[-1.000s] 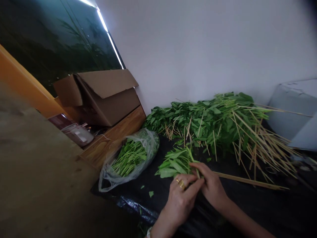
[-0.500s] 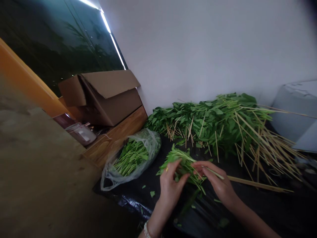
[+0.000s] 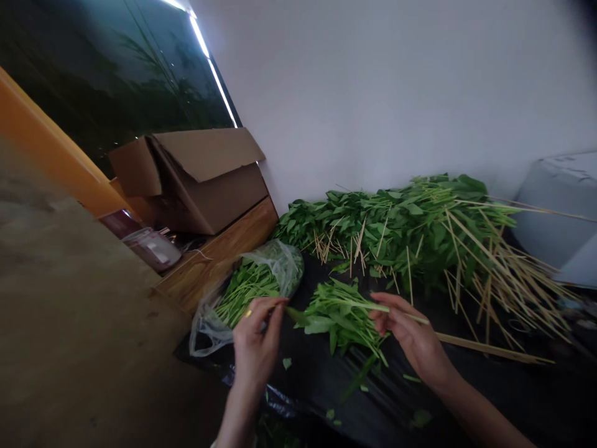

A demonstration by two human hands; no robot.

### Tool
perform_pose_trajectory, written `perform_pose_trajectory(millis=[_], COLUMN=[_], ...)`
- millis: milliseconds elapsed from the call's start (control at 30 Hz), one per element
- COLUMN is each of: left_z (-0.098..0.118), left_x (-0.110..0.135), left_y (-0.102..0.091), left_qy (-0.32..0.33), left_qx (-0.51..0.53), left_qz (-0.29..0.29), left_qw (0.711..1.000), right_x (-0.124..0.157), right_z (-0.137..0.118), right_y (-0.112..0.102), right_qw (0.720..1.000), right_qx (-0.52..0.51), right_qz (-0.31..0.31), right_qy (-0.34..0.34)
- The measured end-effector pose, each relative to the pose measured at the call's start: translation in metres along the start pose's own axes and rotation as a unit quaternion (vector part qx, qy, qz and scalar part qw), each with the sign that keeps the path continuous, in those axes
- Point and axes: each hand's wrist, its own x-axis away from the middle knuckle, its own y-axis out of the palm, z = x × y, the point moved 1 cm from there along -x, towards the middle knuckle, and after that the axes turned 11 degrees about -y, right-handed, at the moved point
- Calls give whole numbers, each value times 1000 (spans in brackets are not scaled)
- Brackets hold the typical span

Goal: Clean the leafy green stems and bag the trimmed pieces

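As the loose bunch of leafy green stems [image 3: 345, 317] lies on the black plastic sheet [image 3: 308, 382], our right hand [image 3: 408, 333] holds one slim pale-green stem [image 3: 380, 307] between half-curled thumb and fingers. Our left hand [image 3: 257, 333] has thumb and forefinger meeting at the tips, pinching a dark-green leaf [image 3: 296, 316]. Just left, we see a clear thin plastic bag [image 3: 212, 337], its mouth open, full of green stems and leaves [image 3: 247, 289]. Farther left, a brown cardboard box [image 3: 228, 199] stands with raised flaps, contents hidden, its faint marks unreadable; near it a clear plastic tub [image 3: 152, 246] bears a blurred whitish patch. Along the far pale wall [image 3: 373, 93] runs a heap of leafy green stalks [image 3: 396, 218].
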Motion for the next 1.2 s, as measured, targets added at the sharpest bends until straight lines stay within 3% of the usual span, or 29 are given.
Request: perform_pose_trajectory(millis=[100,200,300,433,633,833,967,1067,1200], left_z=[-22,-26,-7,20,18,17,19,16,-2], left_x=[-9,-6,3,13,18,18,18,15,3], left_y=[-34,-44,-28,13,52,61,63,61,50], left_qy=[-28,-49,-28,16,14,35,19,-35,-155], left_qx=[-101,-134,-77,2,-2,-25,-28,21,119], left_qz=[-57,-43,-26,-110,-155,-199,-179,-144,-72], left_qw=[993,989,996,994,988,979,983,989,978], right_x=[-2,-1,0,0,2,6,7,7,5], right_z=[-4,-6,-5,-6,-5,0,3,6,10], right_y=[2,4,5,5,5,2,-1,-2,-3], right_qw=[999,999,999,999,999,997,995,992,993], right_qx=[-35,-39,-25,-13,-3,4,50,77,75], right_qz=[26,24,17,8,-22,-79,-87,-94,-86], right_qy=[12,26,33,29,29,13,5,23,35])
